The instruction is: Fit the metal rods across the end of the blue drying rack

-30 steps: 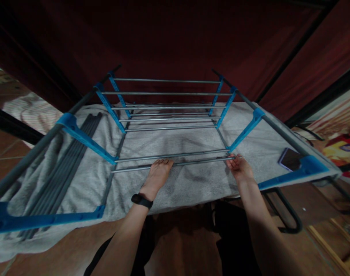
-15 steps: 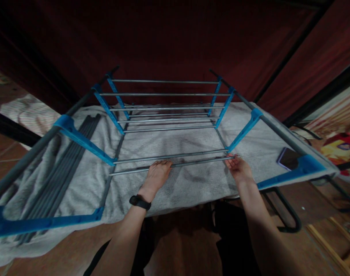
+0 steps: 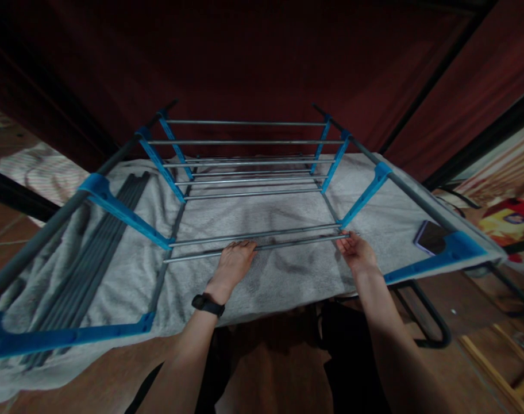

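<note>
Hardly anything has moved since the earlier frame: the left hand point(image 3: 237, 257) curls over the middle of a metal rod point(image 3: 296, 244), the right hand point(image 3: 357, 251) pinching its right end, across the rack's point(image 3: 362, 198) near half. Probably light, stiff, smooth; best held near both ends.

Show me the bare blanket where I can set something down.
Between the nearest rod and the front edge of the blanket; also between the right hand and the phone. The left is crowded: gray tubes lie together.
</note>
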Demonstrator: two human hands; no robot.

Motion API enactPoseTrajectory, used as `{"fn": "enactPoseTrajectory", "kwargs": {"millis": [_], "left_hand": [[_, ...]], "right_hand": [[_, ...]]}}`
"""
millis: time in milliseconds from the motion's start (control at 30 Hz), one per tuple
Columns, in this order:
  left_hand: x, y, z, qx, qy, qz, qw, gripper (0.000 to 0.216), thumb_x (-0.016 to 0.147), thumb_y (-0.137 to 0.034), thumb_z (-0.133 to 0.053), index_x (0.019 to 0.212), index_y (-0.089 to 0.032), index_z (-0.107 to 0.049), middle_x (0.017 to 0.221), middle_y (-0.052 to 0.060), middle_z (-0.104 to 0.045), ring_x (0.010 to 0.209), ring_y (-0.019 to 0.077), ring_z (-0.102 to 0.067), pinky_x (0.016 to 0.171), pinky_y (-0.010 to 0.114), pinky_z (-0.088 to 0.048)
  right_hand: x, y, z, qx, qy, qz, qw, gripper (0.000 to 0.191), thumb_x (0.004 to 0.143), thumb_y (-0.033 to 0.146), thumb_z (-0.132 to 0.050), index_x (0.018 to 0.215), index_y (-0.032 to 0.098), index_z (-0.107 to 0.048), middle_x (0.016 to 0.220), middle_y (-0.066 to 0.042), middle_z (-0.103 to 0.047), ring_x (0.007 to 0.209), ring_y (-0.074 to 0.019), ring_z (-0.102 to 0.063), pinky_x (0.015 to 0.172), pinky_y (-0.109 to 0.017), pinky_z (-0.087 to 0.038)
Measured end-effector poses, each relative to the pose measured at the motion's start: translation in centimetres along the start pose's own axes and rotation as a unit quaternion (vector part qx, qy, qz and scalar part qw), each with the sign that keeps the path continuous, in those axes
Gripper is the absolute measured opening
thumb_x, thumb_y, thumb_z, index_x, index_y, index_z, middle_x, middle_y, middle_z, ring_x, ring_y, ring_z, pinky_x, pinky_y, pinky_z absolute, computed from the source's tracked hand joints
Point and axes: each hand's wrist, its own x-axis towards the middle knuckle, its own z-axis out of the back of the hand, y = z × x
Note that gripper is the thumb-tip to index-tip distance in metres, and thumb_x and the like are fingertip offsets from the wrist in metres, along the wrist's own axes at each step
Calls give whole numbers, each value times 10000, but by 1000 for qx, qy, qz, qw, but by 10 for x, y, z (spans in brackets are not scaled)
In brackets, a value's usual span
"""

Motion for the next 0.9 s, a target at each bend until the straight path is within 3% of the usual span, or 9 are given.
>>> {"fn": "enactPoseTrajectory", "kwargs": {"millis": [100, 333, 900], "left_hand": [[1, 2, -1, -7, -3, 5, 1000, 210, 1004, -256, -525, 1102, -215, -707, 1061, 86, -770, 968, 227, -716, 899, 352, -513], [0, 1, 1, -12, -9, 11, 1000, 218, 1013, -286, -512, 1088, -231, -710, 1043, 66, -772, 950, 217, -719, 880, 330, -521], [-6, 13, 8, -17, -43, 25, 999, 274, 1013, -291, -496, 1171, -211, -704, 1065, 89, -780, 949, 239, -733, 868, 337, -537]], "right_hand": [[-1, 2, -3, 1, 15, -18, 1000, 216, 954, 96, -506, 810, 226, -600, 705, 41, -681, 601, -86, -677, 648, -192, -607], [-14, -1, -11, 5, 123, -56, 991, 170, 908, 61, -564, 886, 209, -644, 826, -15, -744, 736, -129, -733, 724, -261, -654], [-47, -2, -34, 34, 215, 21, 976, 65, 883, 175, -714, 910, 227, -686, 900, -14, -780, 869, -152, -764, 790, -294, -657]]}}
